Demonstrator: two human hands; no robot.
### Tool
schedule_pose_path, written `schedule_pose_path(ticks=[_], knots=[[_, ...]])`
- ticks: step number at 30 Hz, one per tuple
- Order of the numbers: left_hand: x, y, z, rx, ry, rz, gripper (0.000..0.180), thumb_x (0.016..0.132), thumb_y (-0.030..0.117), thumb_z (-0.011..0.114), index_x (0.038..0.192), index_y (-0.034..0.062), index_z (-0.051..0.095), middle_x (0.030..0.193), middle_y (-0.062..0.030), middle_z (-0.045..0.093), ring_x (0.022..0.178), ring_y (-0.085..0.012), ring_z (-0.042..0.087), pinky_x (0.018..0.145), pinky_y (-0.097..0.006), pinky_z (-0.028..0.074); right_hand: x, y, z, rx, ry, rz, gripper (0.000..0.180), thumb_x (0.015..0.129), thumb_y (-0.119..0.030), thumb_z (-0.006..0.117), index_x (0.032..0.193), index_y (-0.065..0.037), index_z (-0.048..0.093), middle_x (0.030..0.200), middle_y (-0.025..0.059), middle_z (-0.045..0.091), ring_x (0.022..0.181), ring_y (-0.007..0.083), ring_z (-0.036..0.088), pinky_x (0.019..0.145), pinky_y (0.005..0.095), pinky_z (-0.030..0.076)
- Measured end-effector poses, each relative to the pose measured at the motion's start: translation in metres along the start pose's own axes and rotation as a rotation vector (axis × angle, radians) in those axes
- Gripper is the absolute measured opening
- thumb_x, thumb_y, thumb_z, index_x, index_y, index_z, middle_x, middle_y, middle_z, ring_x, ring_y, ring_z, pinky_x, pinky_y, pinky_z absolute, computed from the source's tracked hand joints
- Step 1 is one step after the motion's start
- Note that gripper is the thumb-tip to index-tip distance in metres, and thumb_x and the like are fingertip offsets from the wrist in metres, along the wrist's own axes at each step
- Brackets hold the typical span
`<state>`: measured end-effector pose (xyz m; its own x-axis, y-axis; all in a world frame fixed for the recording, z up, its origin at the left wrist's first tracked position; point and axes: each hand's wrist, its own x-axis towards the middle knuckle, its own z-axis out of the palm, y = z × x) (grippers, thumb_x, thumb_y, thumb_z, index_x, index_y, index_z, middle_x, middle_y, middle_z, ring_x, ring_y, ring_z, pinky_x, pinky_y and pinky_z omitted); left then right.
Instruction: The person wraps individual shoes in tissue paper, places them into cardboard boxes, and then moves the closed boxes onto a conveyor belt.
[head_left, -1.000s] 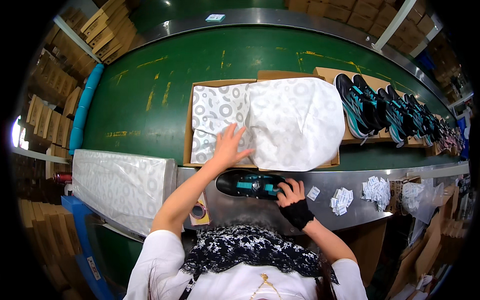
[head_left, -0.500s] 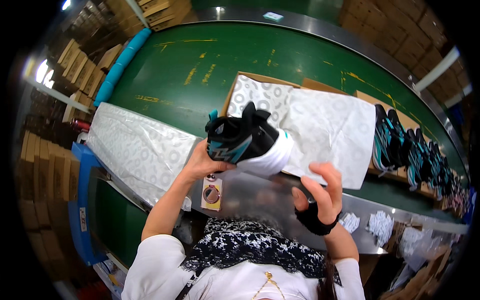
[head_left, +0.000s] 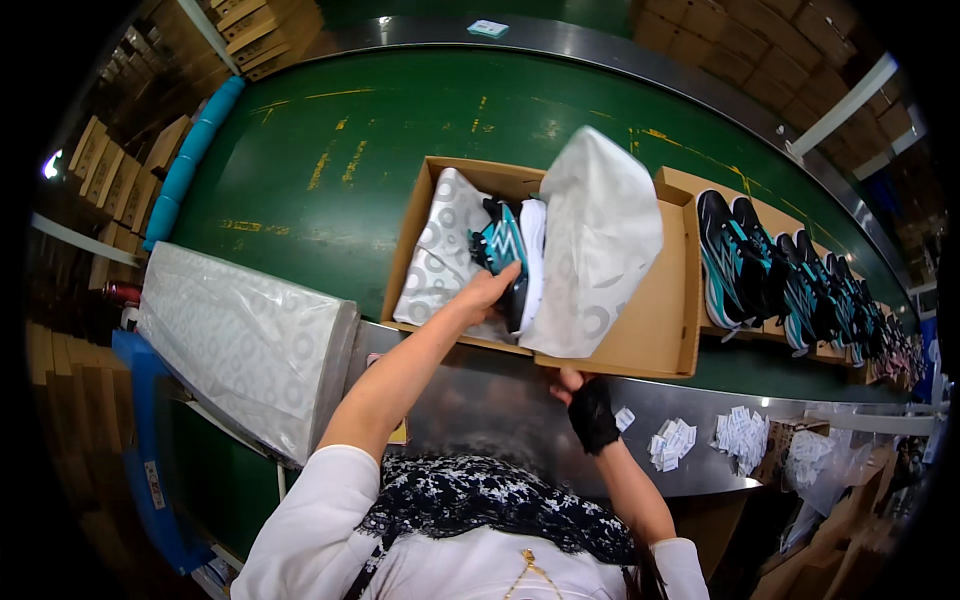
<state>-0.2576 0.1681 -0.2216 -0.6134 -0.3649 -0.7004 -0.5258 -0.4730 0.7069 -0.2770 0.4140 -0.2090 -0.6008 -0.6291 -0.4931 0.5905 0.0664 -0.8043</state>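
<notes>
A black, teal and white sneaker (head_left: pixel 510 250) lies on its side in an open cardboard shoebox (head_left: pixel 412 285), its white sole facing right. My left hand (head_left: pixel 492 292) is closed around the sneaker's near part. Patterned white tissue paper (head_left: pixel 440 240) lines the box under the shoe, and a loose sheet flap (head_left: pixel 600 250) stands up over the right half. My right hand (head_left: pixel 575 388), with a black wrist band (head_left: pixel 594 415), is at the box's front edge, fingers curled. The edge partly hides them; what they hold cannot be made out.
A plastic-wrapped stack of tissue paper (head_left: pixel 240 340) lies at left. More sneakers (head_left: pixel 735 255) stand in a row on cardboard at right. Piles of small white packets (head_left: pixel 740 440) lie on the metal ledge (head_left: pixel 480 405). A blue-green roll (head_left: pixel 195 160) edges the green conveyor belt (head_left: pixel 340 150).
The sneaker has gone from above the ledge into the box with my left hand. My right hand has moved down to the box's front edge. The tissue flap has risen, uncovering the right half.
</notes>
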Motion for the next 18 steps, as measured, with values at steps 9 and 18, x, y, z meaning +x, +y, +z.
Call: schedule_pose_path(ticks=[9,18], knots=[[-0.074,0.004,-0.087,-0.285,0.499,0.645,0.055,0.091,0.046,0.033,0.113,-0.0018,0.049,0.104,-0.0152,0.056,0.100,-0.0236,0.052,0.080,-0.037,0.042,0.035,-0.021,0.045,-1.225,0.394,-1.062,0.057,0.063,0.004,0.055,0.118,-0.008,0.046,0.126,0.0168,0.038,0.114,0.0323,0.037,0.083,0.0476,0.032],[-0.043,-0.036,-0.102,0.452,0.374,0.588,0.052,0.086,0.042,0.048,0.109,-0.0041,0.051,0.101,-0.0138,0.061,0.089,-0.0277,0.058,0.071,-0.034,0.044,0.051,0.002,0.039,-1.689,0.254,-1.035,0.051,0.074,-0.002,0.047,0.123,-0.017,0.045,0.133,0.0137,0.034,0.121,0.0370,0.031,0.085,0.0533,0.034]])
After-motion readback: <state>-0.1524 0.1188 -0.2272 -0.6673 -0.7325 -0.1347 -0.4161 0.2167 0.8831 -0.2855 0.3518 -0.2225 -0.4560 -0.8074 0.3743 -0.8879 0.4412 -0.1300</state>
